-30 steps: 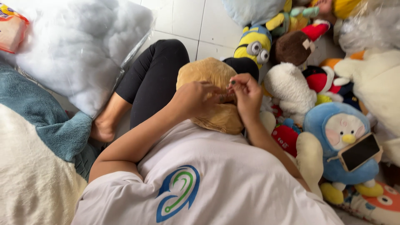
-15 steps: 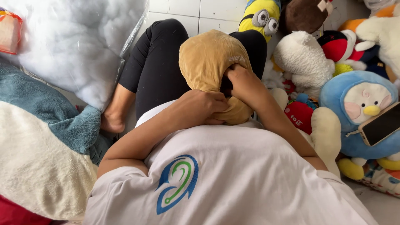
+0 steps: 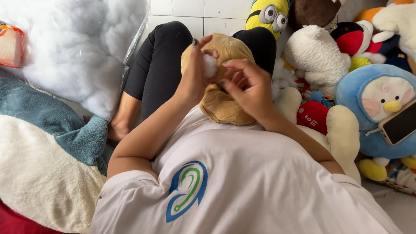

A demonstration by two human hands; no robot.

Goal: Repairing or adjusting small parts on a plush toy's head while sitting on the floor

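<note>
So the left hand (image 3: 195, 76) has a small tuft of white stuffing (image 3: 210, 66) pinched in its fingertips, right above the tan plush skin (image 3: 225, 99) that sits on the lap against the black leggings (image 3: 158, 65); the right hand (image 3: 247, 89) hovers just beside it, fingers loosely curled and half open, can't tell if it's got hold of anything. Left of the knee there's one big clear bag of white filling (image 3: 78, 47); on the right, piled on the tiled floor (image 3: 216, 8), one yellow goggle-eyed toy (image 3: 268, 15), one white fluffy toy (image 3: 314, 56), one blue penguin plush (image 3: 377, 104) with one phone (image 3: 401, 123) leaning on it; the forearms block part of the tan skin.
</note>
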